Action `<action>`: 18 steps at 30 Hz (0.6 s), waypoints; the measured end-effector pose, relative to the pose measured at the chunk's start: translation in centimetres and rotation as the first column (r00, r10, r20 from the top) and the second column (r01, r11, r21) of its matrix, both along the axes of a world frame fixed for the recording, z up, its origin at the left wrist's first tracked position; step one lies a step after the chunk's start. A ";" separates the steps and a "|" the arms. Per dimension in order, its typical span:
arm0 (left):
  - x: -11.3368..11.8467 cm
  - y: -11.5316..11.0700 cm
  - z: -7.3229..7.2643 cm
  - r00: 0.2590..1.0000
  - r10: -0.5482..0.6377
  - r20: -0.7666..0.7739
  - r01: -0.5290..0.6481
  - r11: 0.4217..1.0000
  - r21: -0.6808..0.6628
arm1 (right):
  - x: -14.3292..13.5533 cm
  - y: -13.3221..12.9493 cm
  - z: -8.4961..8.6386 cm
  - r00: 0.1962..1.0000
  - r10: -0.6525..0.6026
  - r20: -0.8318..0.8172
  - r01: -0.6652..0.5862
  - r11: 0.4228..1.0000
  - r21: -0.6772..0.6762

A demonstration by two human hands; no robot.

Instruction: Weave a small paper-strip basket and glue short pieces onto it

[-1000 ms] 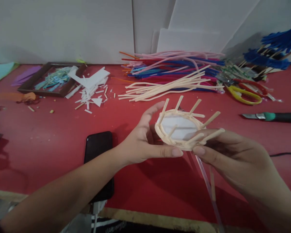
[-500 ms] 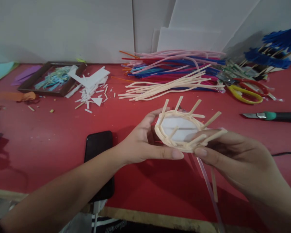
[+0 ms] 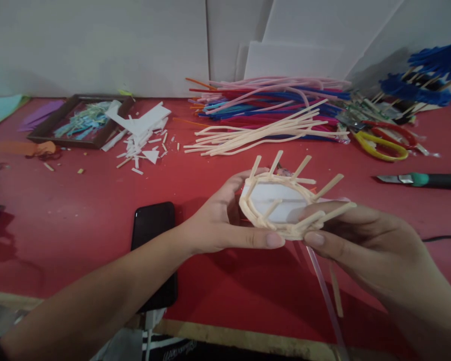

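You hold a small woven basket [image 3: 276,205] in the air above the red table [image 3: 97,210], near the middle of the view. It has a white base, a few rows of cream strips wound round its rim, and short cream spokes sticking up and outward all around. Your left hand [image 3: 225,225] cups it from the left side, thumb laid along the near rim and fingers curled behind the far edge, so the hand is closed on the basket. Your right hand [image 3: 364,240] meets it from the right: the thumb tip presses the near rim just beside your left thumb, and the fingers lie under two of the right-hand spokes, gripping that side. A loose cream strip [image 3: 336,296] and a clear strip [image 3: 325,296] hang down below your right hand.

On the table under your left forearm lies a black phone [image 3: 154,235]. Beyond the basket is a loose heap of cream strips [image 3: 263,133], touching a pile of coloured strips [image 3: 270,98] behind it. To the right of these lie yellow-handled scissors [image 3: 379,145], and nearer you a green-handled cutter [image 3: 421,179]. At the far left stands a dark tray of paper scraps [image 3: 78,120], with white offcuts [image 3: 139,133] scattered just beside it. White boards [image 3: 293,55] lean on the wall behind.
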State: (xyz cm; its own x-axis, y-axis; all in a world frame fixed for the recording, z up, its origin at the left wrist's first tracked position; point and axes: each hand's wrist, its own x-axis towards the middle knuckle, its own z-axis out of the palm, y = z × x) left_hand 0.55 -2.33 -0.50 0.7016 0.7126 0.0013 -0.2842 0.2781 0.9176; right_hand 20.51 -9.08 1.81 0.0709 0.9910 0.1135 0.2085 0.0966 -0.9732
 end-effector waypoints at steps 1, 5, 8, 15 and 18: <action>0.0 0.0 0.0 1.000 0.006 -0.009 -0.006 1.000 0.010 | 0.0 0.0 -0.1 1.000 0.005 -0.002 -0.005 1.000 -0.003; 0.0 -0.1 -0.1 1.000 0.009 0.002 -0.009 1.000 0.011 | 0.0 0.0 -0.3 0.999 0.032 -0.031 -0.033 0.999 -0.009; 0.2 -0.1 -0.2 1.000 0.029 0.004 -0.029 1.000 -0.004 | 0.0 -0.1 -0.3 0.999 0.036 -0.040 -0.036 0.999 -0.019; 0.4 -0.2 -0.4 0.998 0.061 -0.011 -0.060 0.998 0.024 | 0.2 -0.3 -0.4 0.997 0.046 -0.070 -0.049 0.998 -0.042; 0.5 -0.2 -0.5 0.999 0.047 0.010 -0.048 0.997 0.056 | 0.1 -0.3 -0.4 0.997 0.033 -0.072 -0.036 0.998 -0.045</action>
